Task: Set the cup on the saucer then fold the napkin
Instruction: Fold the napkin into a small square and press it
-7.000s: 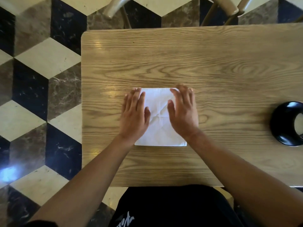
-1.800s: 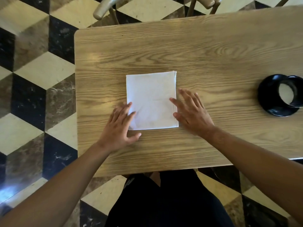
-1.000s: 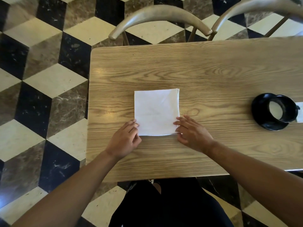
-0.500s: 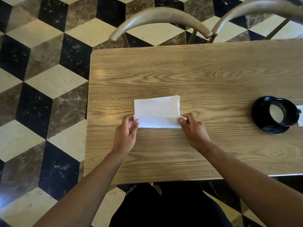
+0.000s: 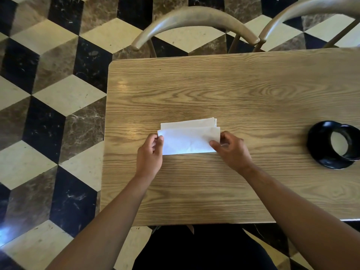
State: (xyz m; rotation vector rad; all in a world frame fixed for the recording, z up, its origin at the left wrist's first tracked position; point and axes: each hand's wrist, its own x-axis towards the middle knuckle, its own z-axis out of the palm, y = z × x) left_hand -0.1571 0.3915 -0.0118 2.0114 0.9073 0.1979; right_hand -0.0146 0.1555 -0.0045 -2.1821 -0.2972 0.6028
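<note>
While near flap lies folded toward far edge, white napkin (image 5: 190,139) sits mid-table (image 5: 243,90). Left hand (image 5: 150,152) pinches napkin's left end, thumb over fingers. Right hand (image 5: 231,151) pinches right end. Far right: black cup (image 5: 345,142) on black saucer (image 5: 316,147), well apart from napkin.

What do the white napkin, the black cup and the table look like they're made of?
White napkin: probably thin paper; matte, faint creases, layered edges. Black cup: apparently glazed ceramic; glossy highlights, pale inside. Table: wood or wood-look laminate; printed-looking grain with a soft sheen, so I can't tell which.
</note>
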